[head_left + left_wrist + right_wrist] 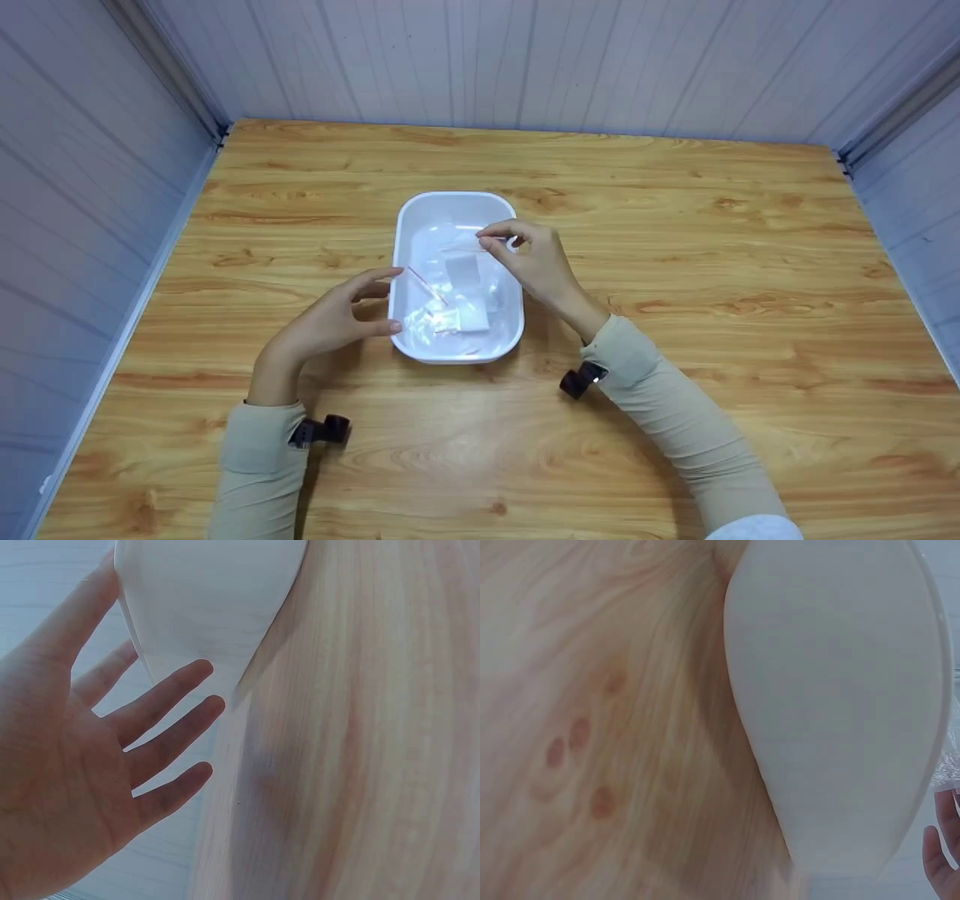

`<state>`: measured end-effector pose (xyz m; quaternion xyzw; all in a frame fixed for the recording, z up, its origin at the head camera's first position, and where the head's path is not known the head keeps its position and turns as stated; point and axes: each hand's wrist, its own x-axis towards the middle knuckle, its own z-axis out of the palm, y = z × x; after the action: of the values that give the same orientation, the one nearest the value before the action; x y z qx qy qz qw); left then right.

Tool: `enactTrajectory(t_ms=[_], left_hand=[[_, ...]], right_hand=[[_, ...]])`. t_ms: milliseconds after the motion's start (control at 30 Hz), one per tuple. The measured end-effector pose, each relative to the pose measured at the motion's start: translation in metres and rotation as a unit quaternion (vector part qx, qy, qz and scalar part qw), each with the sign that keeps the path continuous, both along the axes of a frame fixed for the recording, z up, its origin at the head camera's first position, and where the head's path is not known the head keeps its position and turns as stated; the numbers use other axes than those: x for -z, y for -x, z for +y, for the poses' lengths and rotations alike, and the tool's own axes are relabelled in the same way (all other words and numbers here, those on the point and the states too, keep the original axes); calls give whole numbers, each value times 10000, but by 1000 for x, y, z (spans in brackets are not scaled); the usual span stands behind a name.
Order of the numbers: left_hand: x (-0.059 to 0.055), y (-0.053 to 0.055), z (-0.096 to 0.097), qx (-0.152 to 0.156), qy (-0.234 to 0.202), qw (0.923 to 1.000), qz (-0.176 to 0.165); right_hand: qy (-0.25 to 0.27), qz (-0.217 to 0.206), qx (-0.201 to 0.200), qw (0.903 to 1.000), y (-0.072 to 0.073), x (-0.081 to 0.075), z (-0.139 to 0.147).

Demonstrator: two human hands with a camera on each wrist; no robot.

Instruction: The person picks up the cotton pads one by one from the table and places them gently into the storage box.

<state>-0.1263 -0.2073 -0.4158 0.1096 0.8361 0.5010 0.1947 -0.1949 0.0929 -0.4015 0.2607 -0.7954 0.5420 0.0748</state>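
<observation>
A white plastic tub [455,352] stands on the table and holds several clear plastic zip bags [427,285], some with a red strip and some with a white label. Over the tub's right side, my right hand [529,255] pinches the edge of a clear zip bag [946,769] between thumb and forefinger. Part of that bag is hard to separate from the bags below. My left hand [330,315] is at the tub's left rim, thumb and fingertips at the edge. In the left wrist view its other fingers [176,791] stretch out, spread apart, beside the tub wall.
The wood-grain table [712,247] extends around the tub on all sides. Pale panelled walls [480,60] enclose it at the back and both sides. A small black camera [330,430] is strapped to each sleeved wrist.
</observation>
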Motion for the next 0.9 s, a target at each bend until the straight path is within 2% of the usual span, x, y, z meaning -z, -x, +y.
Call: enactTrajectory(t_ms=[500,733,900], left_hand=[[-1,0,1,60,70,9999,54],[-1,-1,2,45,46,10000,14],[-2,-1,1,17,69,10000,-26]], right_hand=[[86,-316,181,9993,2,4,2],[108,-128,248,9996,3,-1,6],[222,-152,358,9990,2,-4,11]])
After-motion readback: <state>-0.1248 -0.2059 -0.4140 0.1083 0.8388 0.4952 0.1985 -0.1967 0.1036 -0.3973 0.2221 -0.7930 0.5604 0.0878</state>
